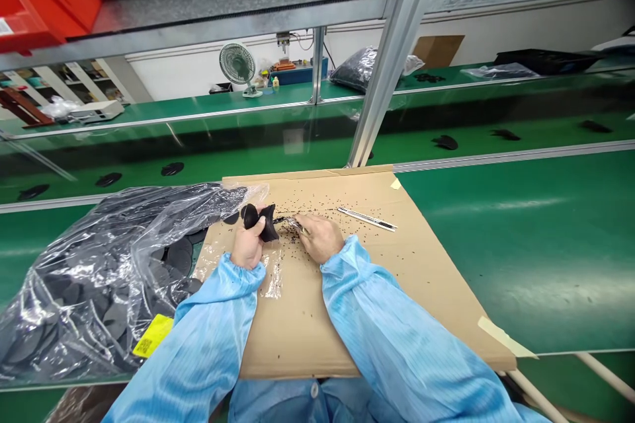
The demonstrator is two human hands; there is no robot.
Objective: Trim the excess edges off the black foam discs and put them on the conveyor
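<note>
My left hand grips a black, flexible rubber-looking part, thumb on top; a rounded lobe and a curved flap stick out from it. In my right hand, fingers curled tight, is a small shiny metal hand tool whose tip meets the right side of the black part. The tool's exact kind is too small to make out. Both hands are just above a cardboard sheet strewn with tiny black bits. Right of the right hand lies a slim silver utility knife.
A clear plastic bag full of flat black pieces lies at left, bearing a yellow label. Ahead, several black parts such as this one sit on a green conveyor belt. A slanted metal post rises beyond the cardboard.
</note>
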